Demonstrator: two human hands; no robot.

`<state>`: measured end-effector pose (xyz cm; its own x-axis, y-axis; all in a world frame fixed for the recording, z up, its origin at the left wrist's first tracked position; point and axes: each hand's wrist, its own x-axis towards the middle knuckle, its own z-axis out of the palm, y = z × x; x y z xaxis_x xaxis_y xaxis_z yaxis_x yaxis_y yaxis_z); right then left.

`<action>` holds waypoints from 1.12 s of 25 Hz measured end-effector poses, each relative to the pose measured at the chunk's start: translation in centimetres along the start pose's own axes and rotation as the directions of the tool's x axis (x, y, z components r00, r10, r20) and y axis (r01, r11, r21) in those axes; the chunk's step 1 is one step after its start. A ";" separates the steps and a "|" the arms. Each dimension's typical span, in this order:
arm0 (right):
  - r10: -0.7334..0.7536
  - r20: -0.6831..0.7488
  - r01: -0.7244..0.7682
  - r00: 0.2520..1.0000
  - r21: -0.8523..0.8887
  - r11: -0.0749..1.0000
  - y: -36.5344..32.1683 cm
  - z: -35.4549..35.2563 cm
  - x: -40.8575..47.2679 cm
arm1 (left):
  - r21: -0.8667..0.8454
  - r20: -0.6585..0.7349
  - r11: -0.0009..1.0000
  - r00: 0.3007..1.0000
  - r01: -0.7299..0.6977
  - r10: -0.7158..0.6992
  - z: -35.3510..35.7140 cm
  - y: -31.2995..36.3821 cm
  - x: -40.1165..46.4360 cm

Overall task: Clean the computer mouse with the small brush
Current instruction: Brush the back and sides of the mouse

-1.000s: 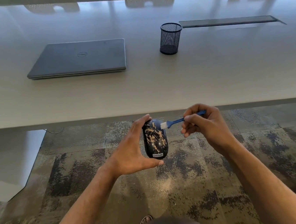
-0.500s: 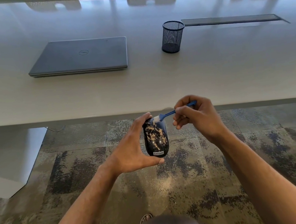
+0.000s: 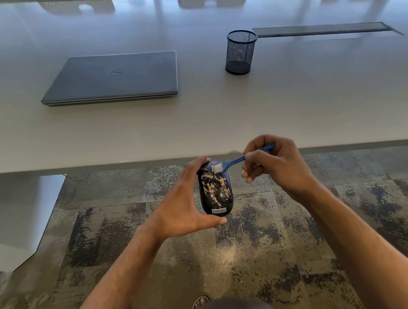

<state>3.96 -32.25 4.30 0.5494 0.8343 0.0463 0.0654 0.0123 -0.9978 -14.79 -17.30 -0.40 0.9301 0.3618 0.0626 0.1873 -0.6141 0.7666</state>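
A black computer mouse [image 3: 216,191] speckled with tan dust is held upright over the carpet, just below the table's front edge. My left hand [image 3: 183,204] grips it from the left, thumb under its lower end and fingers over the top. My right hand [image 3: 274,164] pinches a small blue brush [image 3: 239,160] by its handle. The brush's white bristles touch the upper end of the mouse, close to my left fingertips.
On the white table [image 3: 293,104] lie a closed grey laptop [image 3: 114,77] at left and a black mesh pen cup [image 3: 240,51] at centre right, with a dark cable slot [image 3: 323,29] behind it. Patterned carpet [image 3: 105,227] lies below; a table leg [image 3: 16,219] stands at left.
The brush has swept from the mouse's upper right side up and left to its top end. My right hand moved with it; my left hand kept its hold on the mouse.
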 end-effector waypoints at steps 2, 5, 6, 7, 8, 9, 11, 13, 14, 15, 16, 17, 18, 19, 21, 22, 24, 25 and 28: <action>0.011 0.011 -0.012 1.000 0.014 1.000 0.5 -0.2 -0.9 | 0.012 -0.005 1.000 1.000 -0.006 0.006 -0.1 -0.1 0.1; 0.018 0.008 -0.018 1.000 0.011 1.000 0.7 -0.8 -2.1 | 0.022 -0.012 1.000 1.000 -0.006 0.006 0.0 -0.2 0.1; 0.011 -0.003 -0.011 1.000 0.012 1.000 0.6 -0.9 -2.3 | 0.022 -0.012 1.000 1.000 -0.003 0.004 0.0 -0.2 0.1; 0.000 -0.018 0.001 1.000 0.015 1.000 0.4 -1.0 -2.2 | 0.020 -0.011 1.000 1.000 -0.001 0.001 0.0 -0.2 0.2; -0.012 -0.033 0.012 0.999 0.018 1.000 0.3 -0.9 -2.1 | 0.017 -0.010 1.000 1.000 0.002 -0.001 0.0 -0.1 0.3; -0.020 -0.041 0.021 0.999 0.021 1.000 0.2 -0.8 -1.9 | 0.014 -0.010 1.000 1.000 0.005 -0.005 0.1 0.1 0.4; -0.027 -0.031 0.027 0.999 0.018 0.999 0.1 -0.4 -1.8 | 0.010 -0.012 1.000 1.000 0.011 -0.010 0.1 0.4 0.6; -0.021 -0.022 0.021 1.000 0.007 1.000 0.2 -0.3 -2.1 | 0.007 -0.015 1.000 1.000 0.012 -0.012 0.0 0.5 0.7; -0.018 -0.027 0.018 0.999 0.000 1.000 0.3 -0.4 -2.3 | 0.005 -0.016 1.000 1.000 0.013 -0.013 -0.1 0.5 0.7; -0.018 -0.035 0.018 0.999 -0.006 1.000 0.3 -0.7 -2.6 | 0.003 -0.016 1.000 1.000 0.015 -0.015 -0.1 0.5 0.7; -0.020 -0.046 0.020 0.999 -0.010 1.000 0.2 -1.0 -2.8 | 0.003 -0.017 1.000 1.000 0.017 -0.017 -0.2 0.4 0.6; -0.025 -0.056 0.024 0.998 -0.009 1.000 0.0 -1.2 -2.9 | 0.005 -0.017 1.000 1.000 0.019 -0.019 -0.2 0.4 0.6; -0.032 -0.064 0.032 0.997 -0.004 0.999 -0.1 -1.3 -2.9 | 0.010 -0.015 1.000 1.000 0.020 -0.020 -0.2 0.4 0.5; -0.042 -0.067 0.042 0.997 0.001 0.999 -0.2 -1.1 -2.8 | 0.016 -0.012 1.000 1.000 0.018 -0.018 -0.2 0.4 0.5; -0.058 -0.060 0.058 0.996 0.001 0.998 -0.2 -0.5 -2.5 | 0.019 -0.011 1.000 1.000 0.013 -0.012 -0.1 0.5 0.6; -0.058 -0.055 0.058 0.997 -0.008 0.998 -0.1 -0.2 -2.5 | 0.017 -0.012 1.000 1.000 0.009 -0.009 -0.1 0.5 0.6; -0.042 -0.052 0.041 0.998 -0.025 0.999 0.1 -0.1 -2.7 | 0.018 -0.017 1.000 1.000 0.002 -0.002 -0.1 0.4 0.6; -0.033 -0.056 0.031 0.998 -0.028 0.999 0.2 -0.3 -2.8 | 0.021 -0.019 1.000 1.000 0.002 -0.001 -0.2 0.3 0.6; -0.035 -0.077 0.033 0.996 -0.028 0.999 0.0 -0.9 -3.0 | 0.024 -0.020 1.000 1.000 0.006 -0.005 -0.3 0.1 0.4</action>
<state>3.08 -35.20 4.22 0.6096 0.7882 0.0847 0.1064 0.0245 -0.9940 -14.44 -17.01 -0.14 0.9228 0.3786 0.0712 0.1999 -0.6286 0.7516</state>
